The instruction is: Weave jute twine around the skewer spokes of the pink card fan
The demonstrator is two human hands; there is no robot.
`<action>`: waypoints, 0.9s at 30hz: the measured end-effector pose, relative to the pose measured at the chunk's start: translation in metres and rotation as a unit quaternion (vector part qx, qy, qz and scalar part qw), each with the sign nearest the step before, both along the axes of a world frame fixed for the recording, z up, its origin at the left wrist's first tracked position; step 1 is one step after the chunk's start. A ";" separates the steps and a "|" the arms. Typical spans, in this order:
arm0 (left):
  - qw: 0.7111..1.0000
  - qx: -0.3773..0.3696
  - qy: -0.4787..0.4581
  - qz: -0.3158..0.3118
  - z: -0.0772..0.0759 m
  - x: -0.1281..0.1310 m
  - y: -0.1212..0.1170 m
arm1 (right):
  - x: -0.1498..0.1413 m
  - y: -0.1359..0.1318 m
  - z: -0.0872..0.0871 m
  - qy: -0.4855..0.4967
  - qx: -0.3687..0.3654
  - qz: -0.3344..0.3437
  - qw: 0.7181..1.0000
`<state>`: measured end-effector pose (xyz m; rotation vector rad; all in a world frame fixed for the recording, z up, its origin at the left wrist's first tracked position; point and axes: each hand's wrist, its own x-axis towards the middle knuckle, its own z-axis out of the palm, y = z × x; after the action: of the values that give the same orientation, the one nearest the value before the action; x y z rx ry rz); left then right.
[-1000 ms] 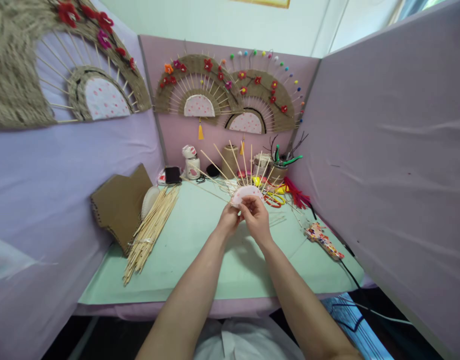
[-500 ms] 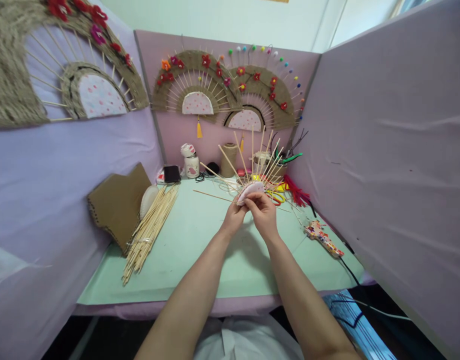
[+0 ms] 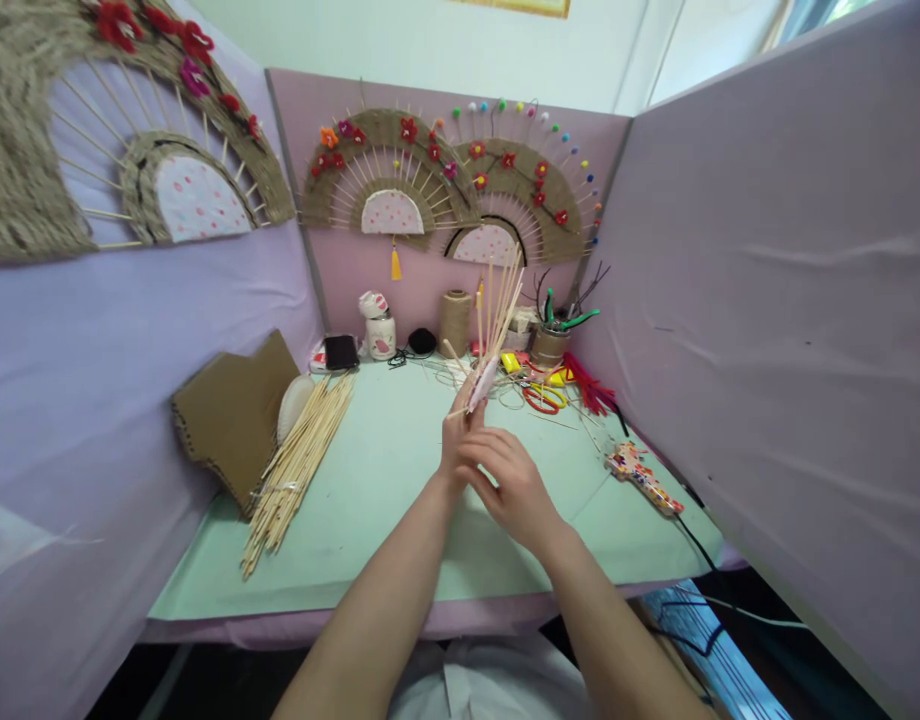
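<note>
My left hand (image 3: 457, 430) is closed on the base of a fan frame (image 3: 482, 384), a pink-and-white half-round piece with thin wooden sticks spreading from it. The frame is turned nearly edge-on, so its sticks point up and bunch together in view. My right hand (image 3: 511, 485) is just below it, close against the left hand. Its fingers are extended and parted from the thumb, with nothing visible between them. Part of the left hand's fingers is hidden behind the frame.
A bundle of wooden sticks (image 3: 299, 470) lies left beside cut cardboard (image 3: 239, 415). Scissors (image 3: 544, 398), a twine spool (image 3: 455, 322) and red yarn (image 3: 589, 385) are at the back. A patterned glue gun (image 3: 644, 478) with a cord lies right. Finished fans (image 3: 389, 165) hang on the partition.
The fan frame has turned from facing me to nearly edge-on. My right hand has let go of it and moved down toward me, while the left hand keeps its hold.
</note>
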<state>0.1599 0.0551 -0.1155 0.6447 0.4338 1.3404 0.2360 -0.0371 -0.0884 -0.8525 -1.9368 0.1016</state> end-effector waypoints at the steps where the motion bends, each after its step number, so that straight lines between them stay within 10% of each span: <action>1: 0.999 0.017 0.015 0.024 0.001 -0.001 0.000 | 0.002 -0.007 0.000 -0.021 0.004 0.002 1.000; 5: 0.992 0.065 0.064 0.088 0.000 -0.003 -0.002 | 0.035 -0.027 -0.011 -0.039 0.004 -0.030 0.999; 9: 0.949 0.126 0.184 0.224 -0.006 -0.003 0.002 | 0.115 -0.022 -0.036 -0.031 -0.024 -0.249 0.968; 13: 0.858 0.220 0.319 0.335 -0.017 -0.003 0.011 | 0.190 -0.016 -0.060 -0.114 -0.213 -0.485 0.840; 18: 0.825 0.261 0.326 0.381 -0.024 -0.002 0.018 | 0.214 -0.017 -0.072 -0.178 -0.378 -0.553 0.721; 27: 0.818 0.272 0.339 0.377 -0.023 -0.004 0.012 | 0.220 -0.009 -0.069 -0.153 -0.357 -0.479 0.787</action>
<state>0.1561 0.0669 -0.1383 1.5666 0.9669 1.9984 0.4565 -0.0463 -0.1571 -2.4008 -1.4846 0.0829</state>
